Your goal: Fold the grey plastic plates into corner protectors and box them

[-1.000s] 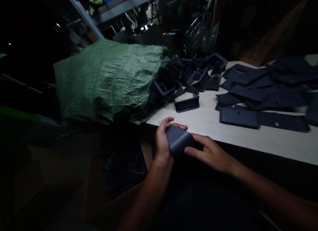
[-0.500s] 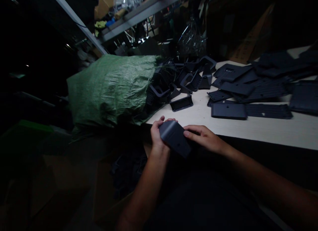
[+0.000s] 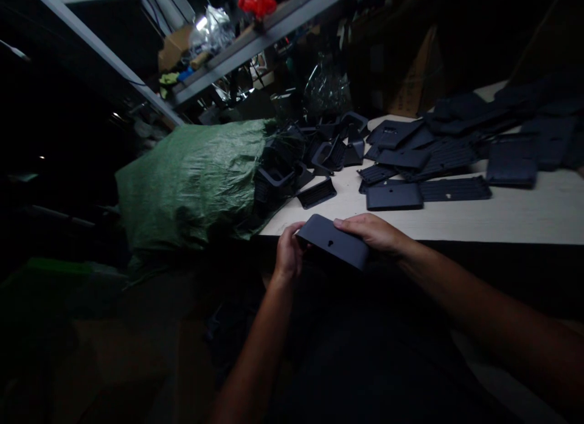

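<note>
A dark grey plastic cover (image 3: 335, 244) with a small keyhole-shaped opening is held in front of the table's near edge. My left hand (image 3: 289, 252) grips its left end, the fingers partly behind it. On its upper right side my right hand (image 3: 371, 230) clasps it, thumb on the face and the other fingers mostly hidden behind. Just beyond, a ribbed dark bracket (image 3: 317, 193) lies on the pale table (image 3: 347, 220). To the right of that bracket rests another dark cover with a hole (image 3: 395, 197).
A green woven sack (image 3: 191, 174) lies at the left, dark plastic parts (image 3: 278, 168) spilling from its mouth. Several flat ribbed panels (image 3: 451, 156) are piled on the right. Behind runs a metal shelf (image 3: 264, 44) holding a red bag (image 3: 258, 0). Below left is a dim cardboard box (image 3: 189, 357).
The cover has been turned in my hands, so its flat face with the hole now shows more fully. My right hand has shifted its hold. The view has swung slightly right.
</note>
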Motion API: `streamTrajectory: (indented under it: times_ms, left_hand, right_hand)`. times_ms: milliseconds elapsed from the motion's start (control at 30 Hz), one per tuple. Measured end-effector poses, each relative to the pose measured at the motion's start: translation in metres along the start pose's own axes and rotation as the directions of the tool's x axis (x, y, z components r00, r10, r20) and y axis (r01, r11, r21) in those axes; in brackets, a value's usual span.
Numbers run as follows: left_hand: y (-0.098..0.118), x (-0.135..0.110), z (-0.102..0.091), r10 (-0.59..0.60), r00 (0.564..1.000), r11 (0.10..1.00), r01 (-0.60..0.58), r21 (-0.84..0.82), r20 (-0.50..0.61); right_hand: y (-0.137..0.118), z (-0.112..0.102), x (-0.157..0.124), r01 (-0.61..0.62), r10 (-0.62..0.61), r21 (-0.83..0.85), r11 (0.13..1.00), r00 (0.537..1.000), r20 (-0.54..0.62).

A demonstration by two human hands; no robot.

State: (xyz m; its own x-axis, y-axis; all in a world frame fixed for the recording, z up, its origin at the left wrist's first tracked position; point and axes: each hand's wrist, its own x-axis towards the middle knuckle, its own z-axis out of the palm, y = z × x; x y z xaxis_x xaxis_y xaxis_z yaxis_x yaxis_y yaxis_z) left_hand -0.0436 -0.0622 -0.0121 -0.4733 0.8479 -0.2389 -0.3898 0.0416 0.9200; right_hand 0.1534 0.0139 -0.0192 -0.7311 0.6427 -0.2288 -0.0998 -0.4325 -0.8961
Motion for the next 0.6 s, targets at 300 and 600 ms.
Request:
streamTrajectory:
  times_ms: [300, 600]
  left_hand:
    - [0.015, -0.014, -0.012, -0.09, 0.958, 0.973, 0.026, 0.229, 0.273]
    - [0.019, -0.008, -0.024, 0.355, 0.928, 0.926, -0.366, 0.094, 0.113]
  right_hand:
    - [-0.011, -0.004, 0.012, 0.163, -0.175, -0.15, 0.975, 0.982, -0.066]
    - [-0.016, -0.007, 0.002, 0.393, -0.45, -0.246, 0.886, 0.857, -0.251]
